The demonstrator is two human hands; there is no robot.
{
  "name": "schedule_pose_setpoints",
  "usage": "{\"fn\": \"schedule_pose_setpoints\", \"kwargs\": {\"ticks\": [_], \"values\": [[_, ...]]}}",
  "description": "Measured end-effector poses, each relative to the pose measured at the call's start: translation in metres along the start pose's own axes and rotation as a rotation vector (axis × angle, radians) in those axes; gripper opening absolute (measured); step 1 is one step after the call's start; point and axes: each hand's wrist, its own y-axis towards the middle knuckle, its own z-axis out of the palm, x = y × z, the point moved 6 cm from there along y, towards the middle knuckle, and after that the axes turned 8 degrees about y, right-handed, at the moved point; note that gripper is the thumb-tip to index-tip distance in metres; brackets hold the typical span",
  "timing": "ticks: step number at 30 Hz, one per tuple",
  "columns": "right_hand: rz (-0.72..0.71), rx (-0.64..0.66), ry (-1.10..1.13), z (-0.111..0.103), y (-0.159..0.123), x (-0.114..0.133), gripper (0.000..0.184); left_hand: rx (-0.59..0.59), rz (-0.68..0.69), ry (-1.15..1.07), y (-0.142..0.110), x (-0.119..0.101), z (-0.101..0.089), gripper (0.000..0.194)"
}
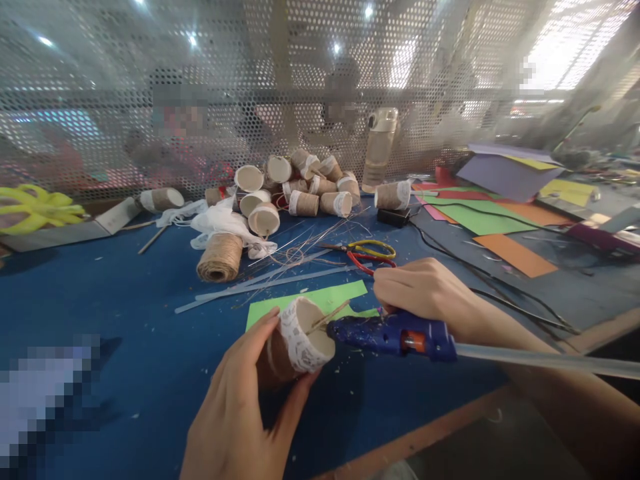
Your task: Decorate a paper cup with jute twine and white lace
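Note:
My left hand [240, 393] is closed around a brown paper cup [295, 343] with a white lace band near its rim. The cup lies tilted, its mouth turned to the right, and a thin stick [327, 317] pokes out of it. In my right hand [425, 293] is a blue hot glue gun [395, 337], its nozzle at the mouth of the cup. A long clear glue stick [540, 360] runs out of the gun's back end. Whether the nozzle touches the cup, I cannot tell. Green paper [320, 299] lies behind the cup.
Beyond my hands lie scissors [370, 253], a twine roll [220, 258], loose glue sticks [270, 283] and white lace [215, 223]. Several decorated cups [303, 203] are heaped by the mesh screen, near a bottle [381, 150]. Black cables [450, 253] and coloured papers [520, 255] spread at right.

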Motion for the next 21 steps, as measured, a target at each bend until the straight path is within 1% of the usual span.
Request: {"fn": "schedule_pose_setpoints", "kwargs": {"ticks": [4,9,16,21], "values": [[-0.018,-0.004,0.012,-0.0005,-0.0005,0.0002,0.025,-0.014,-0.002,-0.012,-0.0004,-0.0002,-0.0011,0.048],[-0.015,0.019,0.028,0.0004,0.0007,0.0022,0.024,0.003,-0.029,-0.022,-0.0014,0.0009,0.0011,0.048],[-0.014,-0.003,0.056,0.0017,0.0024,0.0032,0.025,0.010,-0.002,0.000,-0.0020,0.0011,0.0033,0.050],[-0.007,-0.031,0.002,0.0009,0.0016,0.0036,0.023,0.002,0.027,0.013,-0.0024,0.0000,0.0038,0.049]]}}
